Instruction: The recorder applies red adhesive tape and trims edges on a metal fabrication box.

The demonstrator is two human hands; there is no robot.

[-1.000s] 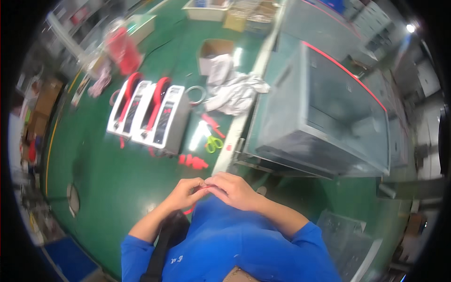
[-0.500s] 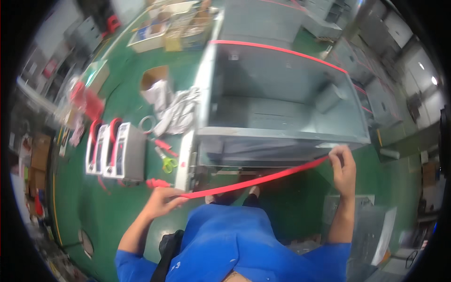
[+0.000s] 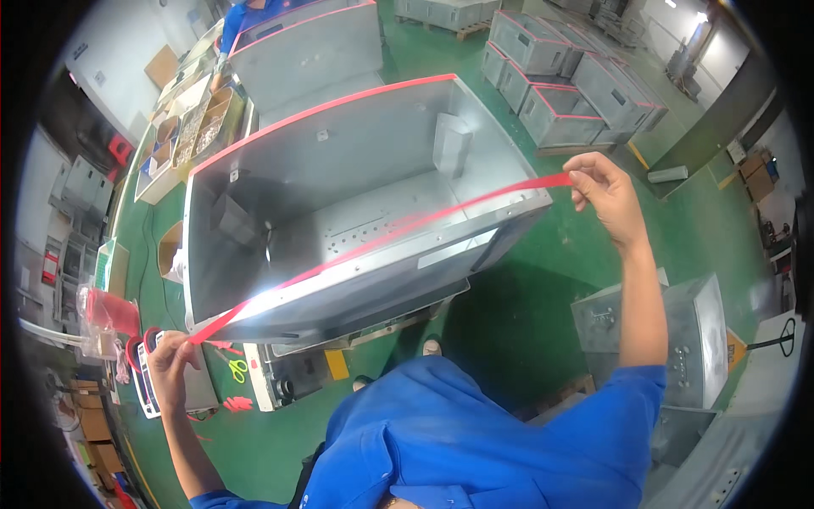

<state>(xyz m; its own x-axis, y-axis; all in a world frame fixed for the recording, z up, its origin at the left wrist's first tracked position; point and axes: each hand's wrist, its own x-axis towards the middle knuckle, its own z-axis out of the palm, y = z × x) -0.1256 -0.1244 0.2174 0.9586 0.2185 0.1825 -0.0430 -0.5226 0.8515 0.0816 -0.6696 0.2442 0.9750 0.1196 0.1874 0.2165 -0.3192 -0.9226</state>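
Note:
A long strip of red tape (image 3: 465, 204) stretches between my two hands, along the near rim of an open grey metal box (image 3: 407, 293). I cannot tell whether it touches the rim. My left hand (image 3: 172, 365) pinches one end just beyond the box's near left corner. The other end is pinched in my right hand (image 3: 609, 199), out past the right corner and slightly above it. Red tape runs along the far rim of the box. Inside, the box has a perforated floor and small brackets.
To the left are tape dispensers (image 3: 140, 382), green-handled scissors (image 3: 238, 370) and a box of parts (image 3: 208, 127). A co-worker (image 3: 254, 17) stands at the far left behind another metal box (image 3: 309, 55). More boxes (image 3: 560, 114) are stacked far right; metal housings (image 3: 699, 327) stand near right.
My view has turned to the right. Both hands have moved apart and forward, carrying the red tape from in front of the box up to its near rim.

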